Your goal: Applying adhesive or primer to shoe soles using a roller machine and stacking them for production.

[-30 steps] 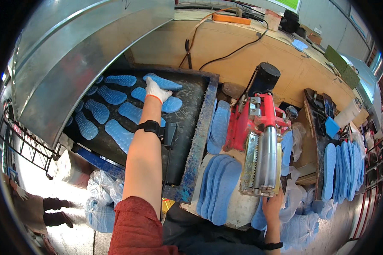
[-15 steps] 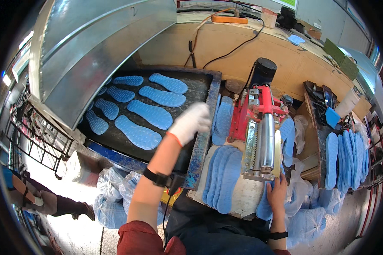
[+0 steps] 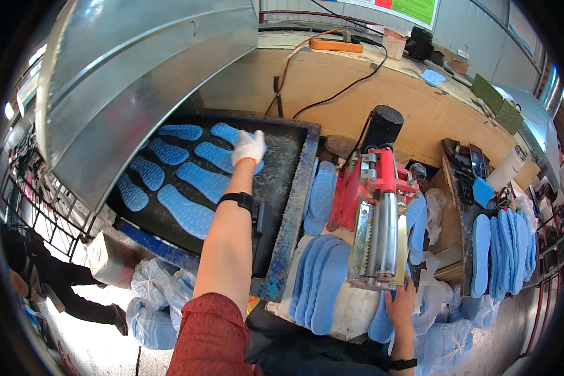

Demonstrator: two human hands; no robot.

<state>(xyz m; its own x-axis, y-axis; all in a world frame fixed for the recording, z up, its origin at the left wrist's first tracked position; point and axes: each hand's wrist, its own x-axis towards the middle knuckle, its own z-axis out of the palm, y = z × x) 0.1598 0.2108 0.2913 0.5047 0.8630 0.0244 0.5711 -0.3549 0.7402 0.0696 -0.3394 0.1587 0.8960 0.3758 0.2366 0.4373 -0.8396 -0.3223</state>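
Note:
My left hand, in a white glove, reaches over the dark tray. Its fingers are apart at the right end of a blue insole in the far row. Several more blue dimpled insoles lie spread on that tray. My bare right hand is at the front of a red roller machine, below its metal roller. Thumb and fingers are spread beside a blue insole, which lies partly under the machine. Whether the fingertips press on it is hard to see.
A raised metal hood hangs over the tray's left side. Stacked insoles lie left of the machine, and more stand on a side shelf. Filled plastic bags sit on the floor. Another person's legs show at far left.
My left hand has moved away from me and to the left, from the tray's right side to the far insole. My right hand stays by the roller. The view has shifted slightly.

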